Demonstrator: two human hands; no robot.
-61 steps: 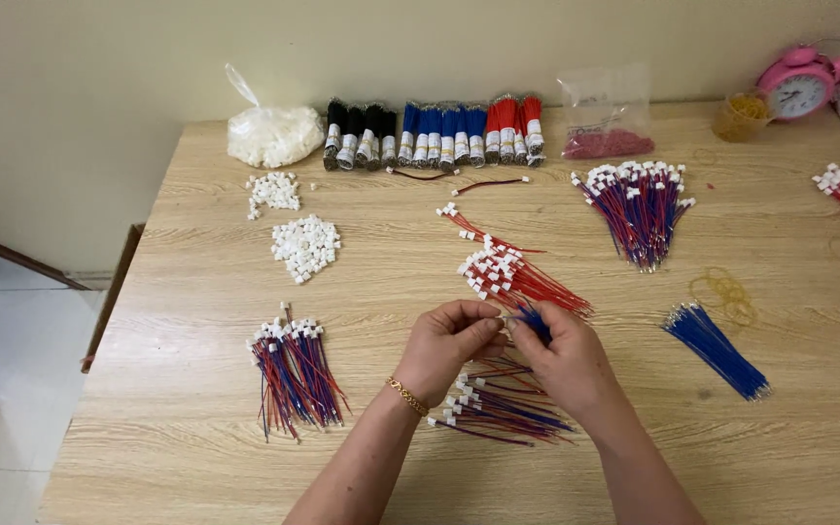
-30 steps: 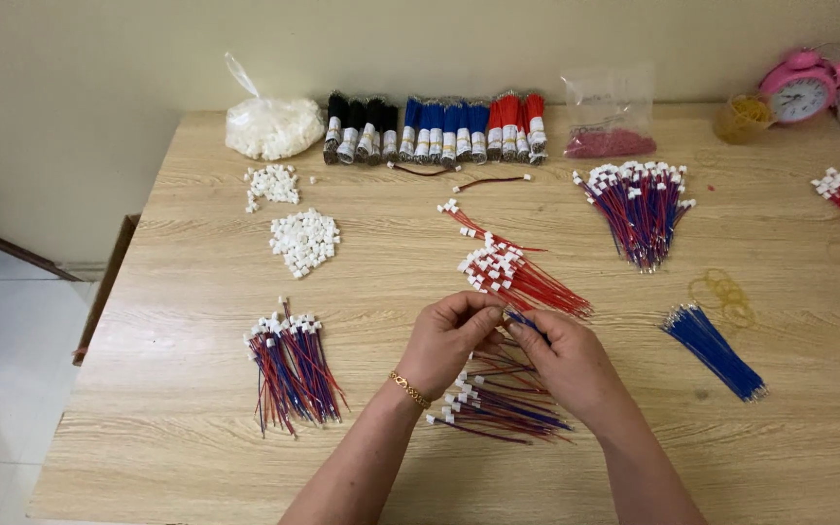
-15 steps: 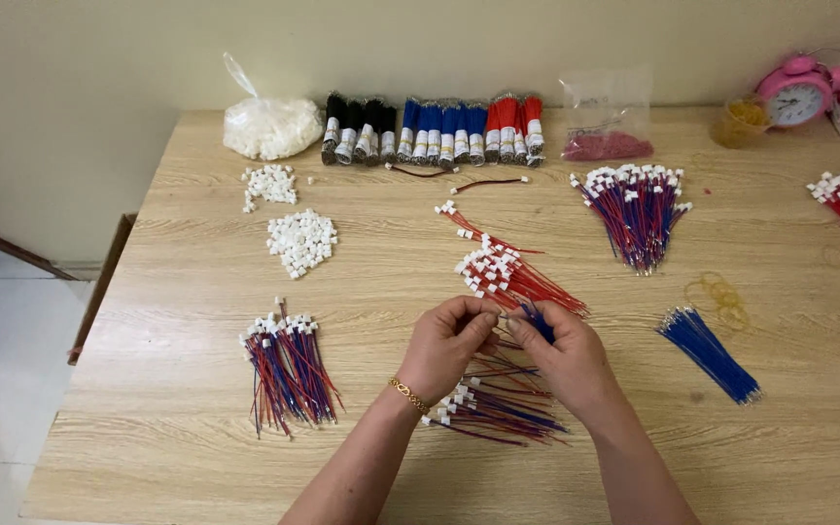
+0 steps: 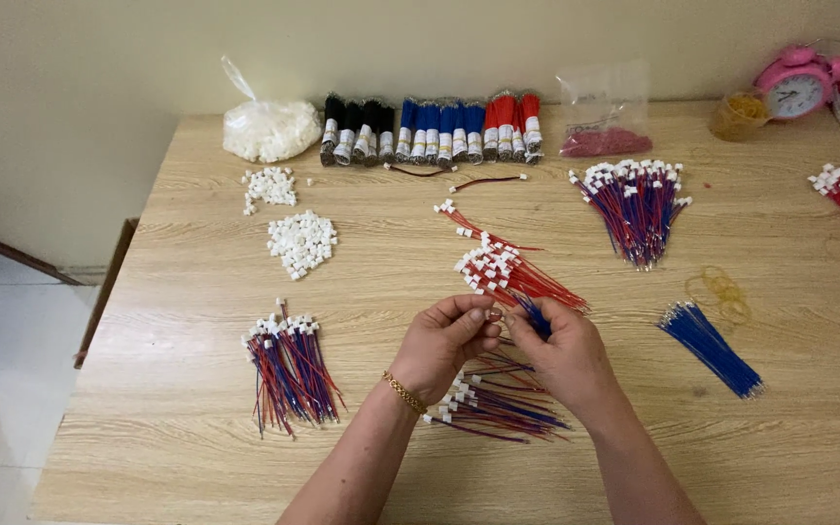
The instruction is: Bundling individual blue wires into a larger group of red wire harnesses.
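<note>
Blue wire [image 4: 535,317] pinched between both hands [image 4: 503,342] above the table [image 4: 187,428].

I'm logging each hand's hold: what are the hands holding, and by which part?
Both hands, left hand and right hand, pinch a blue wire near one end; whether a connector is in the grip cannot be told.

We see soft, even indoor light across the counter [image 4: 196,408], bright without harsh glare. Shadows under the left hand [image 4: 444,345] and right hand [image 4: 566,355] are faint. Focus is sharp at centre; the edges bow slightly from the wide lens.
</note>
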